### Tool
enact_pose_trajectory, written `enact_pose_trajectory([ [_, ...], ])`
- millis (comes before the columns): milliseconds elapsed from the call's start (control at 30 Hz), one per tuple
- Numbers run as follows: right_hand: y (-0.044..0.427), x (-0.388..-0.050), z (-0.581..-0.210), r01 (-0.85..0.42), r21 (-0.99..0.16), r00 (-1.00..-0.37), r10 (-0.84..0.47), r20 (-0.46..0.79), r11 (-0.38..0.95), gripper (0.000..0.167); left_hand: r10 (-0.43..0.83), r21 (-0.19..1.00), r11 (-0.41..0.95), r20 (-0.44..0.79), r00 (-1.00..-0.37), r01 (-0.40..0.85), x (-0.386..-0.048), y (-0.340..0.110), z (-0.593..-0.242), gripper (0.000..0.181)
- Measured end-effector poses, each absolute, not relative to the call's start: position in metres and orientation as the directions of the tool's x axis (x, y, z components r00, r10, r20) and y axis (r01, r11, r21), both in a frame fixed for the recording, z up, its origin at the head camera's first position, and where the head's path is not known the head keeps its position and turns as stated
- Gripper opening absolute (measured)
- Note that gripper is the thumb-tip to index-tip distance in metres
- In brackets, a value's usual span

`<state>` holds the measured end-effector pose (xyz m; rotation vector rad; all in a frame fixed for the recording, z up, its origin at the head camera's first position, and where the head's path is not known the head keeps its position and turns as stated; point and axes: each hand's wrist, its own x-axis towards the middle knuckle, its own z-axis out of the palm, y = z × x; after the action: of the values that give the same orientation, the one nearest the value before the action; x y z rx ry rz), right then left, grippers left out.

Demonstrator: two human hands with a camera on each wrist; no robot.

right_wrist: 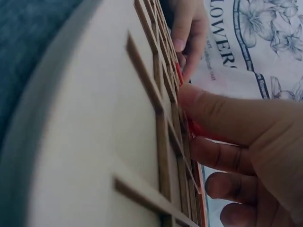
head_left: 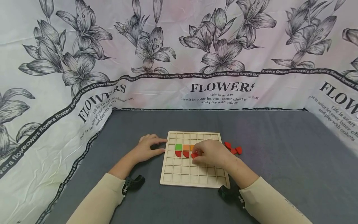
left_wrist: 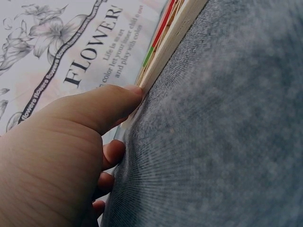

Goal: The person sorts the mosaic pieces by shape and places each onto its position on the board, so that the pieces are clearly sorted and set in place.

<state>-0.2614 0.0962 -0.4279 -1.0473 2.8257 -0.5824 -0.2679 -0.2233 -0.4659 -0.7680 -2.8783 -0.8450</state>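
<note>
A pale wooden grid board [head_left: 181, 179] lies on the grey cloth. Its cells hold a green square [head_left: 178, 147] and orange squares [head_left: 185, 147], with red quarter-circle tiles [head_left: 178, 153] in the row below. My left hand [head_left: 148, 147] rests at the board's left edge, thumb and forefinger extended; the thumb tip [left_wrist: 135, 91] meets the rim. Over the middle of the grid, my right hand [head_left: 211, 152] pinches another red quarter-circle tile [head_left: 194, 155] between thumb and fingers. That tile is partly hidden by the fingers, and the hand covers several cells.
Several loose red tiles [head_left: 227, 145] lie on the cloth just right of the board. A black wrist strap [head_left: 134, 183] is on the left wrist, another [head_left: 230, 193] on the right. Flower-printed fabric [head_left: 156, 90] stands behind and at the sides of the grey cloth [head_left: 268, 140].
</note>
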Motion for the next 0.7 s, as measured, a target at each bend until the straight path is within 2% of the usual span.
enact_pose_trajectory([
  [100,0.098,-0.262,-0.428,-0.585,-0.402,-0.777,-0.629,0.027,0.705,0.03,0.45,0.493,0.73,0.176,-0.875,0.474,-0.267,-0.223,-0.467,0.044],
  [333,0.103,-0.265,-0.426,-0.638,-0.372,-0.743,-0.666,0.065,0.675,0.012,0.452,0.486,0.731,0.18,-0.874,0.478,-0.267,-0.223,-0.465,0.043],
  [533,0.104,-0.265,-0.428,-0.665,-0.355,-0.731,-0.671,0.124,0.657,0.012,0.452,0.486,0.733,0.176,-0.875,0.476,-0.266,-0.223,-0.466,0.044],
  [700,0.107,-0.266,-0.423,-0.667,-0.351,-0.722,-0.687,0.085,0.658,0.012,0.448,0.486,0.735,0.177,-0.876,0.473,-0.266,-0.223,-0.466,0.044],
])
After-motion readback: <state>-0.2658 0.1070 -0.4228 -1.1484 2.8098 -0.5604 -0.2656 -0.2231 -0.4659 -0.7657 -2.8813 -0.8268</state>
